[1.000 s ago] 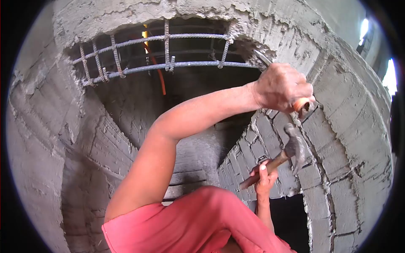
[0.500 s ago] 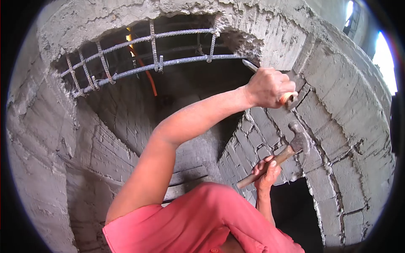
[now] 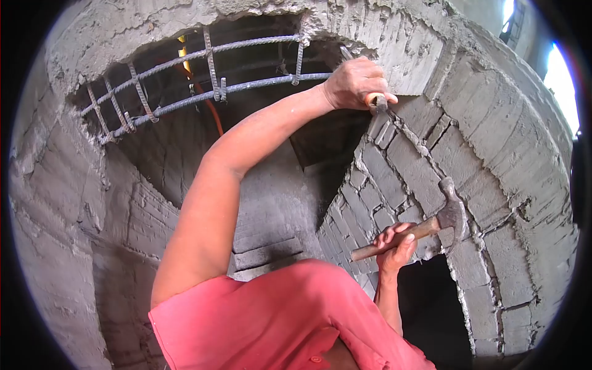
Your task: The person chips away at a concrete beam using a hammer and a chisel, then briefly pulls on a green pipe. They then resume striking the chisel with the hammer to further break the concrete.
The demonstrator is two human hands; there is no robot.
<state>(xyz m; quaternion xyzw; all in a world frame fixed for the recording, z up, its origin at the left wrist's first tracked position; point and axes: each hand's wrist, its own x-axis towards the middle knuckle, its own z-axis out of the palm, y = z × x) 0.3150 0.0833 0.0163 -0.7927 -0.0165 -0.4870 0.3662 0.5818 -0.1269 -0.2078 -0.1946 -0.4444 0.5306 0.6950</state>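
Observation:
My left hand [image 3: 359, 83] is wrapped round a chisel [image 3: 378, 103] with an orange collar near its struck end. The chisel's blade points up into the broken concrete edge [image 3: 364, 50], just right of the exposed rebar [image 3: 246, 84]; whether its tip touches is hard to tell. Lower down, my right hand [image 3: 394, 246] grips the wooden handle of a claw hammer [image 3: 453, 216]. The hammer's metal head is to the right, below the chisel and apart from it, in front of the block wall.
A curved wall of grey blocks [image 3: 481, 197] with rough mortar joints rises on the right, with a dark opening [image 3: 431, 302] below. Behind the rebar hangs an orange cable [image 3: 213, 111]. Stacked slabs [image 3: 268, 254] lie further down.
My left hand has moved up and left with the chisel, bringing its blade into the broken concrete. The hammer in my right hand has risen slightly. The view has shifted a little.

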